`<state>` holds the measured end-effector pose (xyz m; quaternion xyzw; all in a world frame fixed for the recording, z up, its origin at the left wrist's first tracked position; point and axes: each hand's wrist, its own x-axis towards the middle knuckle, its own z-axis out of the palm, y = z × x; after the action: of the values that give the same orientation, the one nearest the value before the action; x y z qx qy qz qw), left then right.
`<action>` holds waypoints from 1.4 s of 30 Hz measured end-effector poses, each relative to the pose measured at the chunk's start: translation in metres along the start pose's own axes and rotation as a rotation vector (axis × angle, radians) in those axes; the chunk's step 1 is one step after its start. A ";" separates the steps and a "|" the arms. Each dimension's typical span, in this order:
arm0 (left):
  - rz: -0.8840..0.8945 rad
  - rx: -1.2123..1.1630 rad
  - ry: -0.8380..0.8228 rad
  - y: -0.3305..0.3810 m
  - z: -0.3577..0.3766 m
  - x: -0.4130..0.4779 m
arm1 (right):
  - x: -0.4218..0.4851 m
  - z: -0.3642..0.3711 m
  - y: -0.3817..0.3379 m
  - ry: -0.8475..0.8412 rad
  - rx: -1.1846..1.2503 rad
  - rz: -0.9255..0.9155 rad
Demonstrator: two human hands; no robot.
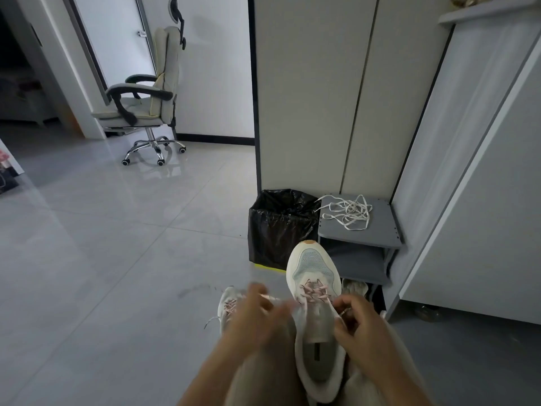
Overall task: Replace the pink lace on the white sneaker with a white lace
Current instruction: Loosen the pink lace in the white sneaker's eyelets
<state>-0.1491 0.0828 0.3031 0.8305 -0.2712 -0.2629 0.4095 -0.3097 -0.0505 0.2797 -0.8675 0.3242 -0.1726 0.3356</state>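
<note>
1. White mesh and fabric low-top sneaker [314, 268] is lying on the person's lap, its toe pointing away towards the shelf unit and its opening facing up.
2. The flat pink lace [313, 290] is crossing through the eyelets nearest the toe, and its loose strands are trailing out to either side towards the hands.
3. The right hand [361, 326] is sitting against the sneaker's right side, its fingers [352, 301] curling inward and pinching one strand of the pink lace.
4. The left hand [257, 315] is showing only as a motion blur just left of the sneaker. A pale strand is running from the eyelets to it, but I cannot tell whether it is gripping that strand or how far it is opening.
5. The flat white lace [348, 212] is lying in a loose tangle on top of a small grey two-tier shelf unit [383, 230], beyond the sneaker's toe and well apart from both hands.
6. A bin lined with a black plastic bag [278, 230] is standing just beside the shelf unit's left side.
7. A second pale sneaker [227, 303] is resting on the glossy grey tiled floor [117, 244], partly hidden behind the left hand.
8. A cream office chair with black armrests and a chrome wheeled base [146, 106] is standing well apart, near a doorway.
</note>
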 end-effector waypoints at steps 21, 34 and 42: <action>0.519 0.349 0.020 0.016 0.036 0.011 | 0.010 -0.004 -0.006 -0.086 -0.054 -0.019; 0.556 0.203 -0.088 0.017 0.028 0.043 | 0.066 -0.014 -0.008 -0.218 -0.250 -0.283; 0.467 -0.036 0.051 -0.017 0.014 0.046 | 0.046 0.003 0.007 -0.092 0.153 -0.093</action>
<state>-0.1217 0.0530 0.2718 0.7443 -0.4408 -0.1448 0.4804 -0.2782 -0.0841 0.2768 -0.8604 0.2536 -0.1721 0.4071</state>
